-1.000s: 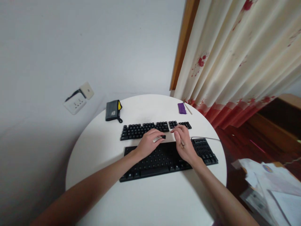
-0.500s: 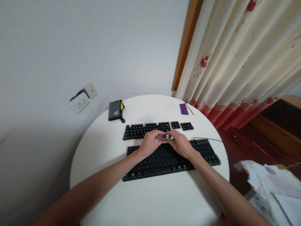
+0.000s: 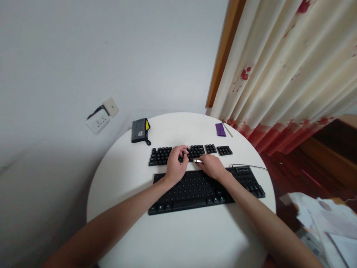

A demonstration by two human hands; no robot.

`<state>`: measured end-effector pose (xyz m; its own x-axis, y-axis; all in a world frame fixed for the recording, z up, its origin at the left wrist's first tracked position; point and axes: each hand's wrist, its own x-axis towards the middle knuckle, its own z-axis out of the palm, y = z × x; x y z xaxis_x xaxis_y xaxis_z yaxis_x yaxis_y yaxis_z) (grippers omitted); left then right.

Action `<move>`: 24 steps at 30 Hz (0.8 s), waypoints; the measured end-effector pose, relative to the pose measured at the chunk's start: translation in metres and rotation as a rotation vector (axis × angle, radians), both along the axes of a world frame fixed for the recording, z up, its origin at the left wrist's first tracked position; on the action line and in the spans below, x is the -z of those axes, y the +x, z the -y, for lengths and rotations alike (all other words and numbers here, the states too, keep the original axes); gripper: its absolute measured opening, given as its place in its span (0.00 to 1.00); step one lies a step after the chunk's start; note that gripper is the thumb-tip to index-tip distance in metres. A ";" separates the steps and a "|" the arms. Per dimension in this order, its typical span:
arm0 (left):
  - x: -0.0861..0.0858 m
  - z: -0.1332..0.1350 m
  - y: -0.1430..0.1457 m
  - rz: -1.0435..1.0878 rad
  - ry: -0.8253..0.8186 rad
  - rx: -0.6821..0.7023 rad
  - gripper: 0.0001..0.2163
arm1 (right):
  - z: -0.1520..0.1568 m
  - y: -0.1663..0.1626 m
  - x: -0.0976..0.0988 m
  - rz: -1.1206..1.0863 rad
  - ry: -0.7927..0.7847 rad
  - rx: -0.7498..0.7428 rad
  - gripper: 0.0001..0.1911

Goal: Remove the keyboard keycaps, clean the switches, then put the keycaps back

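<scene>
My left hand reaches over the rows of loose black keycaps, thumb and fingers curved and apart. Dark keycaps show between its fingertips, and I cannot pick out one being held. My right hand is closed on a small shiny metal tool, whose end sticks out to the left; the rest is hidden in the fingers. That hand hovers at the upper edge of a black keyboard. Bare key posts cover much of the keyboard, while a long space bar and some keycaps remain along its near edge.
On the round white table are smaller keycap blocks, a grey pouch, a purple cloth piece and a thin pale stick. A cable leaves the keyboard rightward. Papers lie beyond the table's right side.
My hands were together around a small black keycap. They are now apart: the left has moved up and left to the loose keycaps, and the right keeps the metal tool above the keyboard.
</scene>
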<state>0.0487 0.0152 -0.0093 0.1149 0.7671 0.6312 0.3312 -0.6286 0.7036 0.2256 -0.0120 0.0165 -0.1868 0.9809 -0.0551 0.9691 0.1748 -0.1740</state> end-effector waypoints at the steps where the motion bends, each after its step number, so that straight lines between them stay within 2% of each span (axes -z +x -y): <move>1: 0.000 0.000 0.000 0.001 -0.002 0.001 0.13 | 0.000 -0.001 0.000 0.006 0.001 0.000 0.11; 10: -0.002 0.003 0.001 -0.020 0.015 0.008 0.13 | 0.000 -0.008 -0.002 0.085 0.012 0.041 0.11; 17: -0.002 0.002 0.001 -0.016 0.024 0.004 0.13 | 0.007 -0.011 0.002 0.057 0.030 0.246 0.15; 24: -0.002 0.002 0.001 -0.010 0.026 -0.016 0.12 | 0.000 -0.021 0.007 -0.010 -0.004 0.309 0.10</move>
<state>0.0496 0.0136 -0.0077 0.1095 0.7522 0.6497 0.3481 -0.6413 0.6838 0.2042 -0.0122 0.0097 0.1195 0.9911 -0.0583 0.9745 -0.1284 -0.1838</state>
